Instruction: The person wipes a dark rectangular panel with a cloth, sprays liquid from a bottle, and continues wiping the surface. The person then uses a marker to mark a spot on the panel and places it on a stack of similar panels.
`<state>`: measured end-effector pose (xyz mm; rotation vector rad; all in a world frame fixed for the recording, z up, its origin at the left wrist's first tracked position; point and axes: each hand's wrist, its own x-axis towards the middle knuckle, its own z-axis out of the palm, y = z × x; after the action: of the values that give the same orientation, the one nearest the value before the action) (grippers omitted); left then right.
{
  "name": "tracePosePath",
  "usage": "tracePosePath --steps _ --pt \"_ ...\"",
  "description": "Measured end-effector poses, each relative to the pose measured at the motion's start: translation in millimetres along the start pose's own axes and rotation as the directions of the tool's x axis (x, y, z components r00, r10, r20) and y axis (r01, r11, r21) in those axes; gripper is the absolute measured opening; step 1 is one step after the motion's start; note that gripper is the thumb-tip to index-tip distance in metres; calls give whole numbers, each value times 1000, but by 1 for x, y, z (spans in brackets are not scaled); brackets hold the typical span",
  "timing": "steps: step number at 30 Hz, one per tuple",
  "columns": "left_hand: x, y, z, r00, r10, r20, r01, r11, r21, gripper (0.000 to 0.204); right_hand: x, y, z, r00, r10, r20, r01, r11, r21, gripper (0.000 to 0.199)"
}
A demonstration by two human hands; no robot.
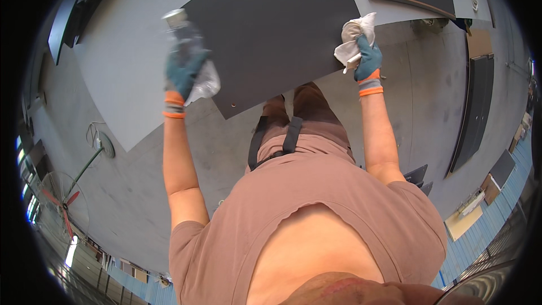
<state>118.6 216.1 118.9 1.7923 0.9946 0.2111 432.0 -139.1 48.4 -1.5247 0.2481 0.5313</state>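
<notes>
Teal-gloved, the left hand (pixel 186 73) gripped a blurred bottle (pixel 182 35); the right hand (pixel 368 58) clutched a rag (pixel 351 36) near the dark panel (pixel 276 28).

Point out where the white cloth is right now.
In the head view, the white cloth is right of centre, gripped in the gloved right hand, at the right edge of the large dark panel.

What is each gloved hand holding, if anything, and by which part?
Left hand: a clear bottle, gripped around its body, away from the pale cap; blur hides exactly where. Right hand: a crumpled pale cloth, gripped at its lower right side.
</notes>
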Motion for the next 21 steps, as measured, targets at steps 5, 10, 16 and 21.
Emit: tracePosePath --steps 5,10,16,21 --pt "-15 58 100 863 -114 493 167 984 -64 50 3 -2 -14 998 25 49 -28 997 68 31" --pt "-12 86 164 702 -142 697 181 983 18 57 -6 1 7 936 -170 308 180 984 -4 32" --pt "-4 114 172 592 -207 779 333 943 -2 50 2 10 11 637 -514 575 685 719 -116 34" --pt "5 102 170 594 -214 775 384 923 -39 48 -7 -5 20 776 -206 597 167 979 120 34"
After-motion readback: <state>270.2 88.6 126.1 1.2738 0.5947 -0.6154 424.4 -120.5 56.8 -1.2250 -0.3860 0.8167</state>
